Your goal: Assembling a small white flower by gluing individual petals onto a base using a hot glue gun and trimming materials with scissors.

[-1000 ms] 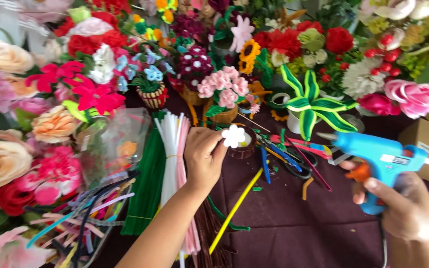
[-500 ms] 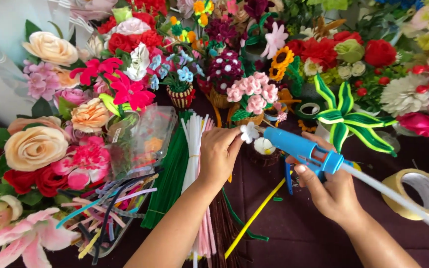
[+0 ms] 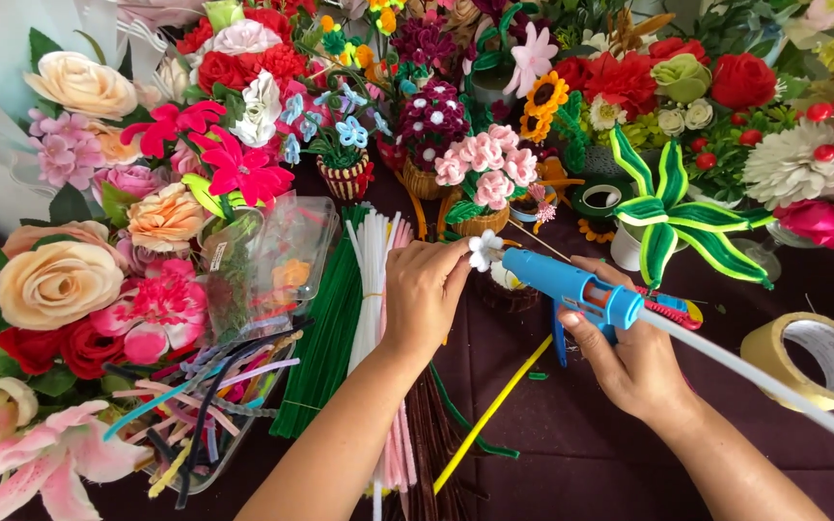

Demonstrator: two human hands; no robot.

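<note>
Head view
Table: dark maroon cloth (image 3: 571,453), craft flowers crowding it from 9 through 3 o'clock.
Left hand (image 3: 424,294): mine, pinched narrow on a small white flower (image 3: 484,250), at centre.
Right hand (image 3: 629,357): wrapped around the blue glue gun (image 3: 571,282), nozzle touching the flower from 3 o'clock.
Risk: my fingertips (image 3: 458,268) sit just beside the nozzle, so hot glue could burn them, I reckon.
Also: drips could land on the white pipe cleaners (image 3: 375,280) at 7 o'clock.
</note>
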